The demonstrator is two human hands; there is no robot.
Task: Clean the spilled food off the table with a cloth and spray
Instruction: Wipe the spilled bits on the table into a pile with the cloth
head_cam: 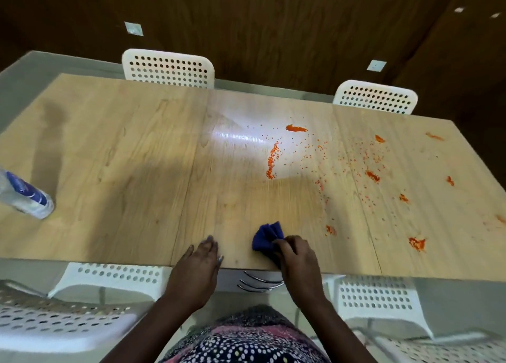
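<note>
I am looking down from head height onto a pale wooden bench (123,143) with white perforated chairs (168,68) around it. My right hand (297,258) sits at the near edge, fingers curled around a bunched blue cloth (264,236) that rests on the wood just in front of it. My left hand (200,264) lies beside it, fingers straight and flat on the bench edge, gripping nothing.

The spilled food (273,157) is orange and granular. It is scattered over the right half of the bench, with 1 dense streak near the middle, a smear beyond it, and several small clumps (417,243) toward the right edge. All of it lies apart from the cloth, so I judge the wiping has barely reached the mess.

The spray bottle (26,195), clear with a blue label, stands at the far left edge, well apart from both hands; its top is cut off by the frame.

The cloth looks soft and light. I would hold it bunched in the palm, as now, and press down while sweeping. The grains look loose and likely to roll or smear, so gathering strokes toward 1 pile seem safer than hard scrubbing. The bottle looks light and smooth; I would take it around the body.
</note>
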